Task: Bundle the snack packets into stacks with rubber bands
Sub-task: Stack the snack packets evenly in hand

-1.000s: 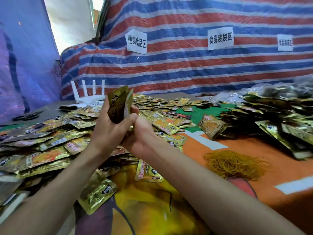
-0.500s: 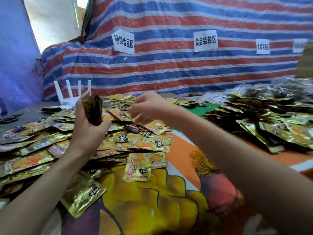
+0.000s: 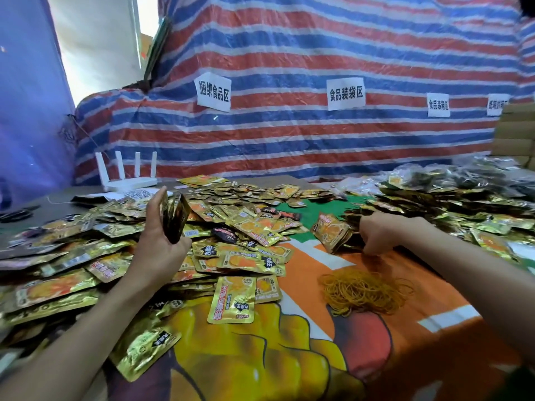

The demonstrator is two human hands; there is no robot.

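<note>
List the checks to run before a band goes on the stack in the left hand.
1. Stack held by left hand: ok, upright in the fingers.
2. Packets squared up: cannot tell, seen edge-on.
3. Bands in reach: ok, heaped on the cloth near the right hand.
4. Right hand free: cannot tell, fingers curled beside a bundle.
5. Band already on stack: cannot tell.

Rubber bands (image 3: 364, 289) lie on the table (image 3: 451, 337) just before the right hand (image 3: 376, 235), with a bundle (image 3: 331, 235) just left of it. Loose packets (image 3: 249, 227) spread around the left hand (image 3: 157, 244), which holds a stack (image 3: 174, 217). A router (image 3: 127, 178) stands behind it.
</note>
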